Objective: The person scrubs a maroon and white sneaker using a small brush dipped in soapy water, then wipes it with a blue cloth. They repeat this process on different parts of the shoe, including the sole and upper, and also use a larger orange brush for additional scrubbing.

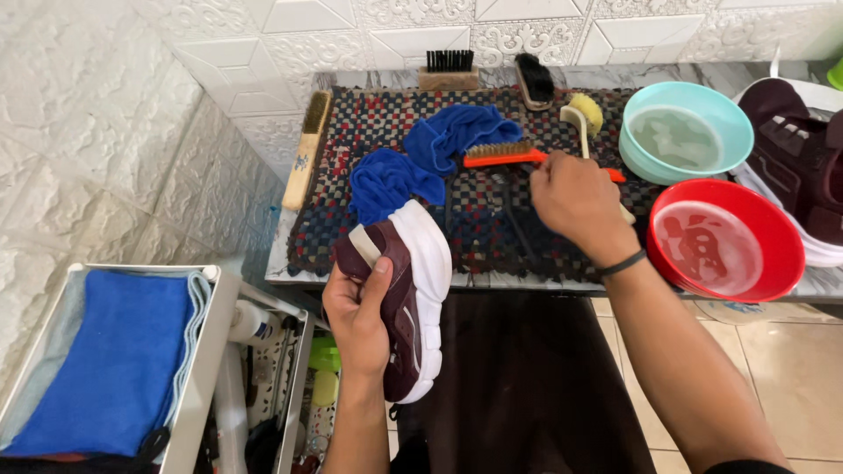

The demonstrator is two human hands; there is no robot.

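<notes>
A marble-patterned counter [544,281] stands against white embossed wall tiles, covered by a woven checked mat [369,123]. Nearest, at lower left, a folded blue towel [114,360] lies on a white cart [206,369]; a white bottle [253,323] sits beside it, label unreadable. The left hand [356,320] grips a maroon sneaker [406,290] with a white sole at the counter edge. The right hand [575,202] is closed over an orange-handled brush [509,156] on the mat. A blue cloth [430,154] lies just beyond the sneaker. To the right are a red basin [777,230] and a teal basin [733,118], both containing water.
</notes>
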